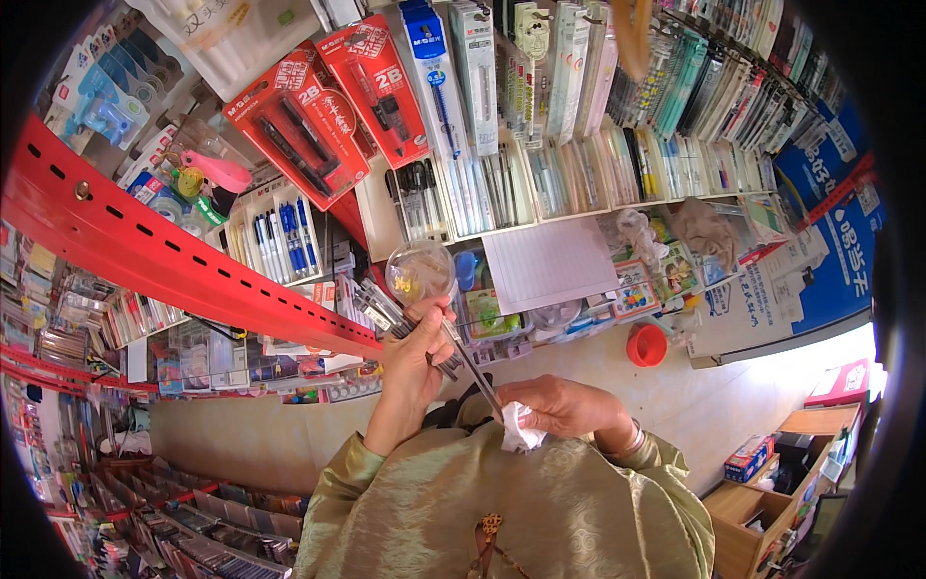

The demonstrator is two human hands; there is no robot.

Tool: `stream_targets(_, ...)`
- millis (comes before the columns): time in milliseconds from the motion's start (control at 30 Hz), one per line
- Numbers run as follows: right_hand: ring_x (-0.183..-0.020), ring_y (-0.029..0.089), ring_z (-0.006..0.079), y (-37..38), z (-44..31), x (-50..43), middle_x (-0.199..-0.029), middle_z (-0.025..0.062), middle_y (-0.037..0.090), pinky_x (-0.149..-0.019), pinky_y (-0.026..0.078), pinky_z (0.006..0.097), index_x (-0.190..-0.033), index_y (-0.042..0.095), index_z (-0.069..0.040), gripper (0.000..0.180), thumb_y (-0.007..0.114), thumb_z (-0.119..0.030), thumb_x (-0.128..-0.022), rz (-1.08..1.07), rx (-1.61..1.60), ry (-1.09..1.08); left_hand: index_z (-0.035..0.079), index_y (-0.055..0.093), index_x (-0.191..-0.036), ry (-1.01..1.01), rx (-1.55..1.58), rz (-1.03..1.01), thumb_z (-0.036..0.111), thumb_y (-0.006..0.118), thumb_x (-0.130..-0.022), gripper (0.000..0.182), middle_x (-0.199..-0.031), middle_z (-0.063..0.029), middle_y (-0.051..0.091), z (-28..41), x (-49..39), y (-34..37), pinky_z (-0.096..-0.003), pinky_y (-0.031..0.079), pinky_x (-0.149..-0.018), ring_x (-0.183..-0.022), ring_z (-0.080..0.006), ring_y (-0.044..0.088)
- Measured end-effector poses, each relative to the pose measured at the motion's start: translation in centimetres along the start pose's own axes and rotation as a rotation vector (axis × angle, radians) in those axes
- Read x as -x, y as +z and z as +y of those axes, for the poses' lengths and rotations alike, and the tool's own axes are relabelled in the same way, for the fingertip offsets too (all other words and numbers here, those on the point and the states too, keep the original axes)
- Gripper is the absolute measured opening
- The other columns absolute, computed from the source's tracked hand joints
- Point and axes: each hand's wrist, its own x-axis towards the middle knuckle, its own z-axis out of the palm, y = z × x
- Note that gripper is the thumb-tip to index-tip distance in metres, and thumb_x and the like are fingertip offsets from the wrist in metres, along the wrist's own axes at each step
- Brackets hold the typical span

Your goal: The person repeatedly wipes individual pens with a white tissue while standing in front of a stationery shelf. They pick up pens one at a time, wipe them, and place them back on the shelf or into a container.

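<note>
My left hand is closed around a bundle of pens and a slim dark stick-like item, perhaps a pen, which slants down toward my other hand. Just above its fingers is a round clear plastic container with something yellow on it; whether the hand holds that too, I cannot tell. My right hand grips a crumpled white tissue at the lower end of the slim item, in front of my torso.
Pen trays and hanging packaged pens fill the rack ahead. A lined paper sheet lies at its front. A red perforated metal post crosses the left. On the floor side are a red plastic bucket and a wooden drawer unit.
</note>
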Motion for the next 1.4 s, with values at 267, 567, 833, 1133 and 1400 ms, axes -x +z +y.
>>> stream_targets(267,-0.079,0.058,0.0146,-0.9,4.2,0.2,-0.088,0.0053,0.061,-0.073,0.046,0.0284,-0.11,0.06,-0.001,0.028,0.04,-0.002,-0.092,0.468,-0.627,0.248,-0.001,0.061,-0.104,0.057,0.004,0.002,0.011,0.064,-0.089,0.02,-0.087,-0.0074,0.061,-0.2,0.0,-0.6,-0.0198,0.031,-0.047,-0.053,-0.0041,0.038)
stream_targets(567,-0.074,0.057,0.0136,1.1,3.3,-2.7,-0.081,0.0107,0.062,-0.068,0.046,0.0298,-0.094,0.062,-0.001,0.015,0.063,-0.014,-0.088,0.43,0.077,0.14,-0.002,0.059,-0.111,0.097,-0.291,0.023,0.006,0.063,-0.088,0.025,-0.091,-0.0095,0.063,-1.0,1.2,0.1,-0.0217,0.029,-0.046,-0.05,-0.0049,0.036)
stream_targets(833,-0.07,0.063,0.0366,-6.9,5.7,-4.0,-0.076,0.0163,0.064,-0.059,0.048,0.0432,-0.104,0.059,-0.008,0.024,0.064,-0.02,-0.084,0.86,0.672,0.333,0.003,0.042,-0.13,-0.02,-0.279,-0.07,0.015,0.051,-0.097,0.037,-0.094,-0.0073,0.057,-1.1,2.1,-2.2,-0.023,0.035,-0.053,-0.061,-0.0082,0.04)
stream_targets(1133,-0.066,0.066,0.0345,-16.2,10.0,-11.7,-0.077,0.0157,0.066,-0.057,0.052,0.0455,-0.085,0.051,-0.006,0.014,0.06,-0.016,-0.082,0.991,1.364,0.517,0.005,0.035,-0.135,-0.348,-0.17,-0.315,0.011,0.048,-0.095,0.043,-0.096,-0.0118,0.057,-3.0,4.5,-4.7,-0.0303,0.042,-0.067,-0.074,-0.0156,0.047)
stream_targets(1400,-0.068,0.068,0.028,-17.2,10.9,-13.5,-0.078,0.0112,0.066,-0.054,0.054,0.039,-0.084,0.055,-0.007,0.006,0.054,-0.005,-0.079,0.986,1.574,0.509,0.007,0.036,-0.134,-0.331,-0.131,-0.33,0.005,0.041,-0.094,0.041,-0.1,-0.0128,0.059,-2.5,5.4,-5.8,-0.0313,0.045,-0.071,-0.076,-0.0168,0.05)
